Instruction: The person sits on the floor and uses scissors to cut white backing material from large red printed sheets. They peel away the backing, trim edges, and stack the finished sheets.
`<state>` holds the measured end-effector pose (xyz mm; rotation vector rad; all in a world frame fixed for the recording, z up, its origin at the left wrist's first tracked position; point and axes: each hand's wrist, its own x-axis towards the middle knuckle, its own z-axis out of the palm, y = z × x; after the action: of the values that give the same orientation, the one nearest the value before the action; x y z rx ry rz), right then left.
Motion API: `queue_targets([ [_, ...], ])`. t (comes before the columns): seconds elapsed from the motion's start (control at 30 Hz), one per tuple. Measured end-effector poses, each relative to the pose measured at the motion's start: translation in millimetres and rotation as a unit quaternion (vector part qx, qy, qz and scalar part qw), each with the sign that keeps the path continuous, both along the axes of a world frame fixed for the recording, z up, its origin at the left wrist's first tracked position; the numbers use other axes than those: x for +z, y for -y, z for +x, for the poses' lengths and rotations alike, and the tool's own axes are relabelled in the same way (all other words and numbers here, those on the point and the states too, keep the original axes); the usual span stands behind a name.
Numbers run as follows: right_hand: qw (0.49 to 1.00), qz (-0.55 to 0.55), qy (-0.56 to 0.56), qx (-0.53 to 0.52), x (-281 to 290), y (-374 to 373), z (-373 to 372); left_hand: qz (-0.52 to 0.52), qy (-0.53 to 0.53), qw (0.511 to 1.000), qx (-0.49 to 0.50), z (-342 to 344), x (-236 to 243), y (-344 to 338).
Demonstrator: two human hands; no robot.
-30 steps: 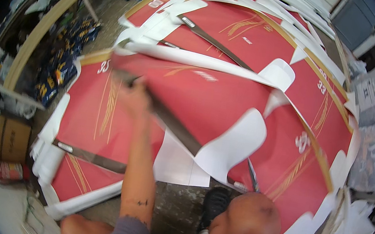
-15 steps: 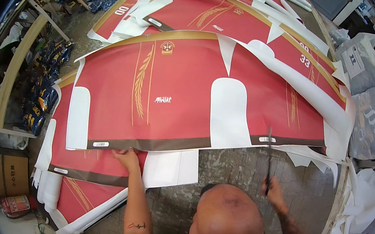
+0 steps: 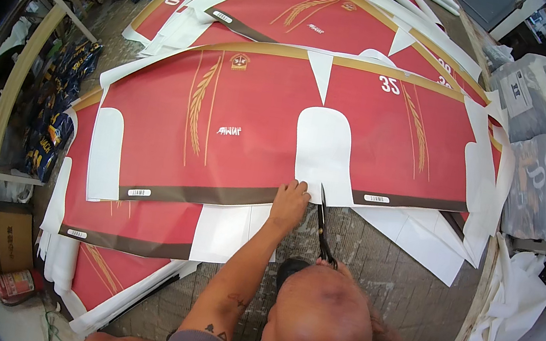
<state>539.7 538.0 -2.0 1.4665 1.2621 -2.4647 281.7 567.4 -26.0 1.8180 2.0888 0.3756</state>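
Note:
A large printed sheet (image 3: 257, 133) in red, with gold and brown bands and white gaps, lies uppermost on a spread of similar sheets. At its near brown edge, beside the tall white gap, my left hand (image 3: 290, 204) grips the border with fingers on top. In my right hand (image 3: 337, 269) is a pair of scissors (image 3: 322, 232) with dark handles, pointing away from me. Their tip overlaps the near edge of the white gap, just right of my left fingers. Part of the right hand is hidden, and I cannot tell how far apart the blades are.
More red printed sheets (image 3: 126, 223) lie underneath and at the far side. Stuffed plastic bags (image 3: 540, 183) and white scraps (image 3: 509, 301) line the right. On the left are a wooden frame (image 3: 22, 90), dark packaged clothing (image 3: 61, 113), a cardboard box (image 3: 10, 242) and a red extinguisher (image 3: 13, 284).
My left hand has moved right along the near edge to the white gap. The scissors came left from the right side. The top sheet's right part now lies flatter, showing a white printed number.

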Motion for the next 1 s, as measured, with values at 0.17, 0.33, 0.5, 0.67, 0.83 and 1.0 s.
queue_targets([
  [0.17, 0.995, 0.078, -0.059, -0.019, -8.0, -0.5, -10.5, 0.017, 0.136, 0.989, -0.055, -17.2, 13.9, 9.0],
  [0.33, 0.989, -0.024, -0.11, -0.097, -48.4, -75.6, -75.1, 0.008, 0.149, 0.983, -0.104, -19.0, 50.4, 39.8],
  [0.5, 0.959, -0.012, -0.221, -0.179, -43.1, -125.4, -145.2, 0.055, 0.187, 0.973, -0.123, -7.3, 76.6, 60.9],
  [0.67, 0.935, 0.023, -0.264, -0.234, -24.2, -160.9, -174.6, 0.029, 0.253, 0.952, -0.168, 2.3, 63.0, 83.7],
  [0.83, 0.948, 0.168, -0.151, -0.226, -20.7, -221.5, -187.1, -0.08, 0.299, 0.936, -0.169, 7.2, 48.1, 123.6],
  [1.0, 0.85, 0.512, 0.069, -0.101, -30.2, -178.1, -144.1, 0.024, 0.145, 0.982, -0.117, -18.8, 46.5, 113.2],
])
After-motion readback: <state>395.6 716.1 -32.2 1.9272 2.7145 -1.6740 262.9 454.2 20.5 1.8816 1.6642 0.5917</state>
